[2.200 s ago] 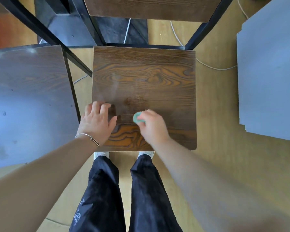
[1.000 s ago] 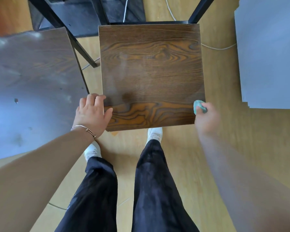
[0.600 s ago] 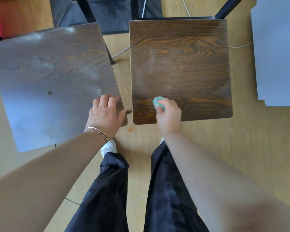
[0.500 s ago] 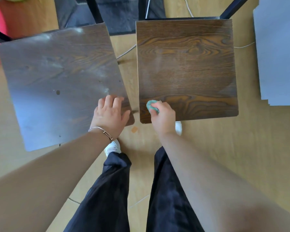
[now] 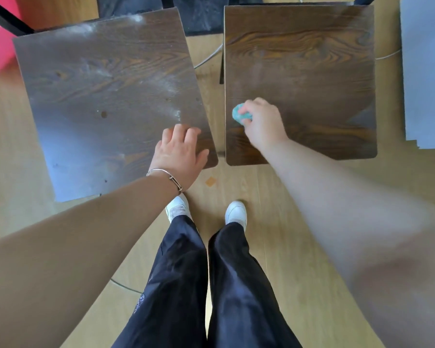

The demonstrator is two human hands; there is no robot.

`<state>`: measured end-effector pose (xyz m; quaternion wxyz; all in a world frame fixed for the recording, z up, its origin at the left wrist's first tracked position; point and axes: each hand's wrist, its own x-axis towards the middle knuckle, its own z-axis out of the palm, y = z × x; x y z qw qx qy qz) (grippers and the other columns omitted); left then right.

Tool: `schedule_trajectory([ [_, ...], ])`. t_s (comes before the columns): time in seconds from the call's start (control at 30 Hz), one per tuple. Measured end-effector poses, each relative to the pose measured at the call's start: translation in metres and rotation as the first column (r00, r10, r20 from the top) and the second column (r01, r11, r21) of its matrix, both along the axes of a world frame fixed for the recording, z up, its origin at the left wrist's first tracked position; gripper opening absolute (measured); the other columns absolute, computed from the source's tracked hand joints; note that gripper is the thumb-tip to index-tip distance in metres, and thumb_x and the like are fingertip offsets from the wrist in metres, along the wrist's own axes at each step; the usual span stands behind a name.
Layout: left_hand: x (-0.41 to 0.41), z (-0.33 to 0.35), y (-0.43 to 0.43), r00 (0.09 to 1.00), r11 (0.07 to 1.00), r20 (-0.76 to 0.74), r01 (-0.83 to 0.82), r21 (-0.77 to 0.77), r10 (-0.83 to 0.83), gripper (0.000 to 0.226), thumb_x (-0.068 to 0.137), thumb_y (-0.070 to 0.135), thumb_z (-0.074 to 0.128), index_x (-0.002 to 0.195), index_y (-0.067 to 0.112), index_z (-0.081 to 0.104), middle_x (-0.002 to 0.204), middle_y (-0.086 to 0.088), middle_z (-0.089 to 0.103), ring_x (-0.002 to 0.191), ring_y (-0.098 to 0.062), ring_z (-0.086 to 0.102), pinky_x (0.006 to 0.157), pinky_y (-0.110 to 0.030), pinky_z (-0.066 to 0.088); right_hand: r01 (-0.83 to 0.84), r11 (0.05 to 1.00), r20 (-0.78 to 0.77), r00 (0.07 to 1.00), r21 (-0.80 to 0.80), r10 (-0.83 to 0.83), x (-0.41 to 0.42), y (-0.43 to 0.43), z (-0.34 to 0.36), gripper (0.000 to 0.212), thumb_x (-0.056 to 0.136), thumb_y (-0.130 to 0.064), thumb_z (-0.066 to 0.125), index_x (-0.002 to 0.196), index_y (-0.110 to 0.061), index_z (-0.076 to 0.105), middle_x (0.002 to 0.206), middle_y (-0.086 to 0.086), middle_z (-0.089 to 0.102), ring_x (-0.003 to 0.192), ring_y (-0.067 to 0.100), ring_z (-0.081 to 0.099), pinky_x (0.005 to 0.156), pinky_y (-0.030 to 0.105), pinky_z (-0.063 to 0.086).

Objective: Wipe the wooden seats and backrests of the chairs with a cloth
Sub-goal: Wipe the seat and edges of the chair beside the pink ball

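Since half a second ago the right hand (image 5: 261, 124) has carried the cloth (image 5: 239, 115) up from the near edge of the right seat (image 5: 312, 71). It now sits further in, close to that seat's left edge. Its grip is closed round the small teal wad, which is pressed to the wood. The left hand (image 5: 177, 151) has kept its place on the near right corner of the left seat (image 5: 98, 96), grip relaxed, fingers laid on the wood and holding nothing.

The main risk is patchy cleaning. The wad is small, so each stroke covers only a narrow band, and strips between passes could be missed. A pale haze lies over the far half of the right seat; it may be dust or only glare, and I cannot tell which.

So near the left edge, a sideways stroke could run the cloth off the wood. The left seat is plainly smeared with white dust and not yet wiped, so the resting palm may pick some up. Weight on that corner could also shift the chair toward the cable (image 5: 206, 59) on the floor (image 5: 312, 247).
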<state>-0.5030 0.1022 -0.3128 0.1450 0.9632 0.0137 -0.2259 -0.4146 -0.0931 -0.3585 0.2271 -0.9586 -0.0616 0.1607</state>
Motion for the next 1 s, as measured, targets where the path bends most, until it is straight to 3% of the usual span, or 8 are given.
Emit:
schedule_trajectory([
  [0.1,-0.011,0.001,-0.004,0.999,1.0,-0.029,-0.022,0.01,0.023,0.052,0.095,0.045,0.044,0.139,0.018,0.039,0.131,-0.009,0.04,0.117,-0.032,0.036,0.098,-0.044,0.035,-0.098,0.991,0.0,0.995,0.094,0.098,-0.044,-0.001,-0.002,0.016,0.079,0.001,0.064,0.091,-0.006,0.069,0.1,0.014,0.063,0.09,0.038,0.062,0.077,0.042,0.052],
  [0.23,-0.026,0.003,-0.008,0.998,0.999,-0.054,-0.039,0.028,0.041,0.051,0.095,0.046,0.043,0.138,0.019,0.038,0.132,-0.008,0.04,0.117,-0.032,0.036,0.098,-0.043,0.035,-0.151,0.976,-0.062,0.985,0.155,0.162,-0.093,-0.006,-0.001,0.022,0.075,0.007,0.061,0.092,-0.003,0.069,0.096,0.014,0.062,0.089,0.036,0.061,0.07,0.038,0.05],
  [0.33,-0.033,0.006,-0.011,0.995,0.996,-0.063,-0.074,0.043,0.077,0.051,0.095,0.046,0.042,0.139,0.018,0.038,0.133,-0.009,0.039,0.119,-0.032,0.035,0.099,-0.043,0.036,-0.354,0.934,-0.288,0.891,0.042,0.351,-0.124,-0.017,-0.005,0.029,0.077,0.005,0.058,0.1,-0.007,0.07,0.099,0.004,0.057,0.102,0.031,0.059,0.077,0.033,0.046],
  [0.4,-0.037,0.009,-0.012,0.993,0.994,-0.052,-0.105,0.042,0.108,0.051,0.095,0.045,0.043,0.138,0.018,0.038,0.133,-0.009,0.039,0.119,-0.032,0.034,0.1,-0.044,0.036,-0.254,0.967,-0.349,0.904,0.027,0.248,-0.143,-0.029,-0.009,0.028,0.082,0.002,0.058,0.105,-0.008,0.071,0.103,0.004,0.061,0.097,0.026,0.06,0.079,0.031,0.046],
  [0.5,-0.042,0.014,-0.009,0.986,0.986,-0.018,-0.165,0.018,0.165,0.05,0.094,0.044,0.045,0.136,0.016,0.04,0.132,-0.01,0.04,0.119,-0.033,0.034,0.099,-0.044,0.037,0.054,0.983,-0.272,0.962,0.175,-0.004,-0.153,-0.039,0.002,0.024,0.084,-0.001,0.064,0.105,-0.009,0.074,0.104,0.006,0.066,0.091,0.019,0.061,0.083,0.026,0.048],
  [0.67,-0.053,0.019,0.001,0.976,0.976,-0.004,-0.218,0.007,0.218,0.052,0.094,0.045,0.044,0.136,0.015,0.04,0.132,-0.009,0.04,0.115,-0.032,0.036,0.098,-0.045,0.039,0.184,0.951,-0.269,0.956,0.248,-0.115,-0.137,-0.027,0.026,0.02,0.085,-0.005,0.068,0.102,-0.013,0.075,0.101,0.0,0.067,0.088,0.008,0.058,0.074,0.001,0.036],
  [0.9,-0.053,0.028,0.044,0.95,0.949,0.025,-0.31,-0.057,0.312,0.049,0.094,0.041,0.049,0.136,0.017,0.043,0.132,-0.009,0.041,0.118,-0.033,0.036,0.098,-0.045,0.039,0.228,0.909,-0.278,0.952,0.349,-0.132,-0.099,0.051,0.048,0.024,0.086,-0.017,0.068,0.107,-0.026,0.073,0.105,-0.009,0.067,0.09,0.002,0.057,0.074,0.003,0.037],
  [1.0,-0.049,0.032,0.078,0.936,0.937,0.052,-0.345,-0.061,0.348,0.05,0.094,0.04,0.049,0.138,0.016,0.042,0.134,-0.008,0.041,0.121,-0.033,0.035,0.098,-0.045,0.038,0.257,0.887,-0.312,0.94,0.383,-0.138,-0.085,0.095,0.055,0.026,0.086,-0.022,0.069,0.111,-0.03,0.071,0.108,-0.01,0.069,0.097,0.007,0.062,0.084,0.019,0.047],
])
